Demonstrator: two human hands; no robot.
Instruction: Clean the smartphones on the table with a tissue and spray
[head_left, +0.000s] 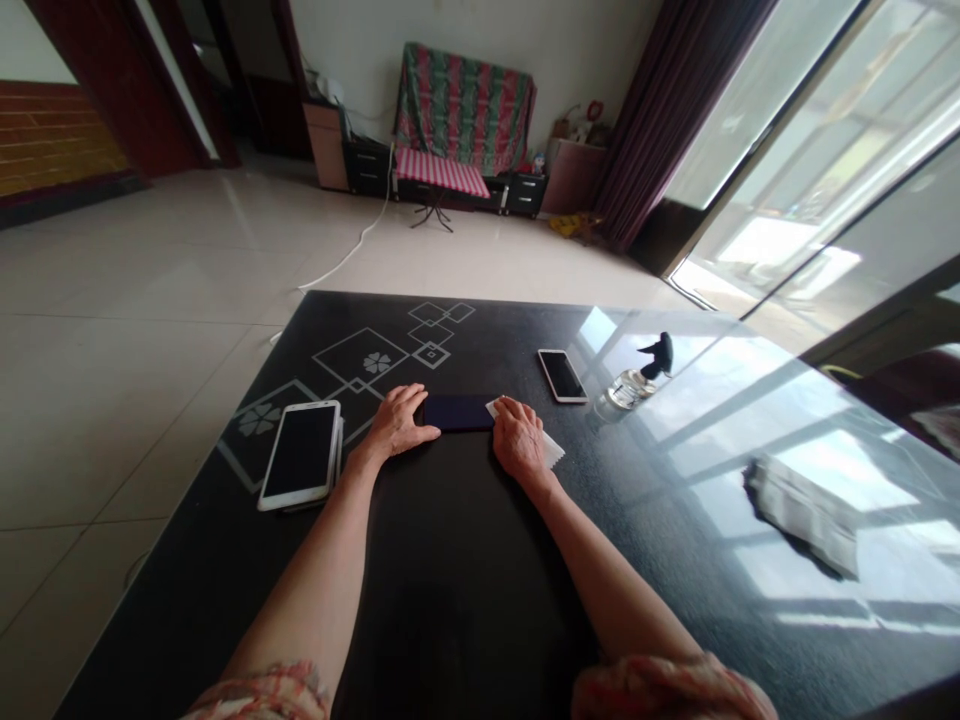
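A glossy black desk (pixel 465 560) seen from above, with a flat dark blue phone (pixel 461 413) lying at its middle, sideways between two bare hands. At the phone's nine o'clock end, the left hand (pixel 399 422) grips it between thumb and fingers. At its three o'clock end, the right hand (pixel 519 437) is closed over a white cloth (pixel 553 452), knuckles bent, pressing down there. Around the phone: a white tablet (pixel 301 455) between eight and nine o'clock; a white-framed phone (pixel 562 376) between two and three; a clear spray bottle (pixel 630 388) with a black nozzle near three; a blurred silvery packet (pixel 806 515) between three and four. Beyond the desk, at twelve o'clock, stands a pink-and-white striped small table (pixel 441 172)
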